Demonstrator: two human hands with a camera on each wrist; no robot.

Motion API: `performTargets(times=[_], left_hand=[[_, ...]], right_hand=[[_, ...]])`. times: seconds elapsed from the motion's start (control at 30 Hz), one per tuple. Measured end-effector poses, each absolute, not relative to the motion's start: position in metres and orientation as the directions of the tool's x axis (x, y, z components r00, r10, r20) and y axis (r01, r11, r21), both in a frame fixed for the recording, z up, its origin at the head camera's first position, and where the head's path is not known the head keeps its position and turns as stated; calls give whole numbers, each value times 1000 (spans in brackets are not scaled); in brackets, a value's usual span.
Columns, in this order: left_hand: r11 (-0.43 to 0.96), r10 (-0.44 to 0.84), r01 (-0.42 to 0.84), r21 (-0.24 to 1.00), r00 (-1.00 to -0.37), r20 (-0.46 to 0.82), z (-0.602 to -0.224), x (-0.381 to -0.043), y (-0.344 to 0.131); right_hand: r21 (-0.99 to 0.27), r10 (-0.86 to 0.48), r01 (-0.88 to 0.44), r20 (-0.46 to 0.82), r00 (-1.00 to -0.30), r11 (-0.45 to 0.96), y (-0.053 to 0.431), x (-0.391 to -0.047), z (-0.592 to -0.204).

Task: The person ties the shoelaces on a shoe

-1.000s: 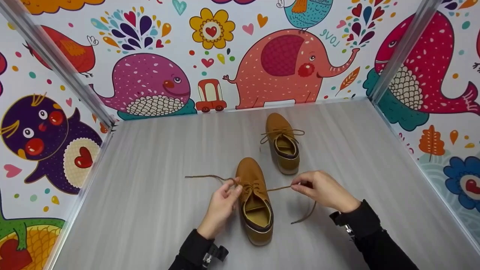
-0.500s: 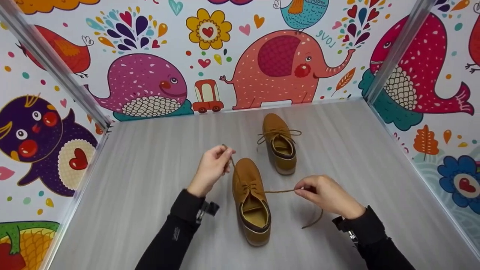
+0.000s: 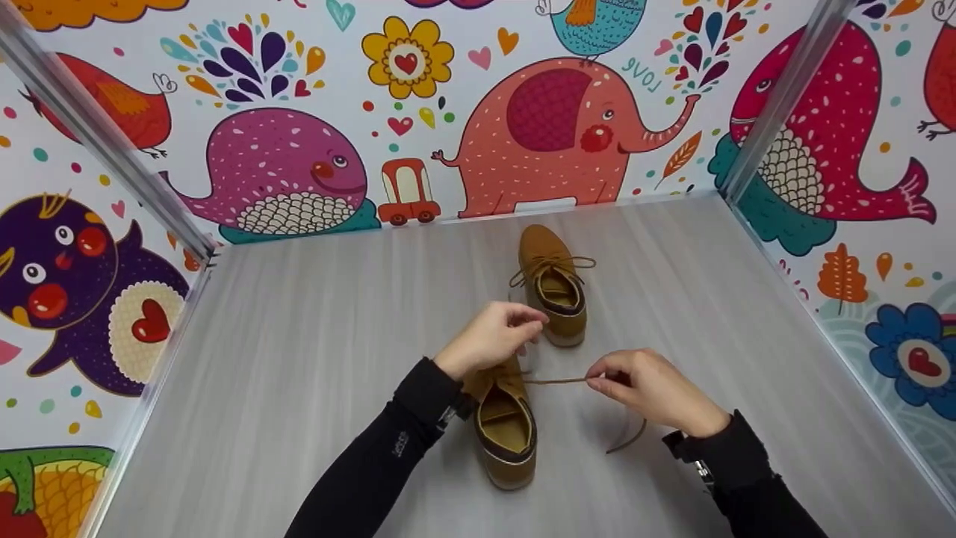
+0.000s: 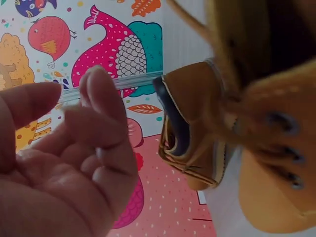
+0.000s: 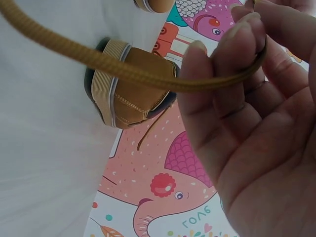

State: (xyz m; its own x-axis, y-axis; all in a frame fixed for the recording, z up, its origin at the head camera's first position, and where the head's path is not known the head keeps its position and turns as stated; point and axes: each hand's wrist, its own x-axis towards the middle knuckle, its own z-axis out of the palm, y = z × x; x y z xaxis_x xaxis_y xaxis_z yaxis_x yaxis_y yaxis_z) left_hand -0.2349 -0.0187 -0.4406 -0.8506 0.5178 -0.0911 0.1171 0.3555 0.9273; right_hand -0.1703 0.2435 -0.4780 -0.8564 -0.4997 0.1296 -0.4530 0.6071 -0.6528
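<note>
Pale grey, streaked floor (image 3: 314, 314) runs back to a white wall panel printed with bright cartoon animals (image 3: 299, 157), and further printed panels close it in on the left and right. Silvery metal posts (image 3: 112, 142) mark the two far corners, well apart from both hands.

Near the middle of the floor stands a tan leather lace-up shoe with a dark padded collar (image 3: 506, 448), its heel toward the person. Beyond it, slightly right and nearer the back wall, stands a matching tan shoe with its lace tied in a bow (image 3: 559, 291). A strip of floor separates this one from the wall edge, and broader stretches lie out to either side of the pair.

The left hand (image 3: 494, 338) is over the front of the nearer shoe, hiding its toe from the head view; the fingers are loosely bent and released, the thumb apart from them in the left wrist view. To the right, just beside the shoe, the right hand (image 3: 653, 385) pinches a thin brown cord lace (image 3: 554, 381) between thumb and fingers. This lace spans the gap from the shoe's eyelets nearly straight, and its free end droops below the palm.
</note>
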Motion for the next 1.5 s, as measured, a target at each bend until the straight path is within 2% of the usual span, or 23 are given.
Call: performTargets(times=[0.27,0.43,0.5,0.7,0.87,0.97,1.07,1.2,1.27,1.37,1.5], left_hand=[[324,469,68,944,-878,-98,-453,-229,-47],[294,434,58,954,-897,-79,-459,-224,-65],[283,419,55,958,-905,-72,-463,-221,-71],[236,366,21,972,-928,-69,-470,-211,-87],[203,346,26,979,-937,-47,-472,-202,-93],[192,363,41,980,-931,-32,-472,-195,-95],[223,413,82,971,-911,-18,-469,-186,-98],[310,478,151,939,-878,-17,-458,-170,-104],[341,490,177,923,-872,-15,-455,-166,-106],[376,469,207,903,-883,7,-457,-168,-108],[438,399,240,866,-916,52,-469,-179,-106]], right_hand=[[-608,-499,-512,209,-841,608,246,-173,-478],[-431,-495,-613,363,-789,662,244,-180,-477],[-384,-473,-608,392,-789,695,242,-184,-474],[-442,-395,-545,389,-832,713,223,-204,-455],[-490,-399,-615,478,-782,618,189,-231,-440],[-490,-458,-681,507,-730,544,163,-246,-435],[-461,-578,-751,481,-659,472,139,-254,-432],[-420,-753,-816,359,-552,398,115,-254,-431],[-427,-802,-819,286,-525,384,110,-253,-434],[-459,-812,-793,223,-539,401,110,-253,-441],[-497,-775,-741,192,-602,452,121,-255,-452]])
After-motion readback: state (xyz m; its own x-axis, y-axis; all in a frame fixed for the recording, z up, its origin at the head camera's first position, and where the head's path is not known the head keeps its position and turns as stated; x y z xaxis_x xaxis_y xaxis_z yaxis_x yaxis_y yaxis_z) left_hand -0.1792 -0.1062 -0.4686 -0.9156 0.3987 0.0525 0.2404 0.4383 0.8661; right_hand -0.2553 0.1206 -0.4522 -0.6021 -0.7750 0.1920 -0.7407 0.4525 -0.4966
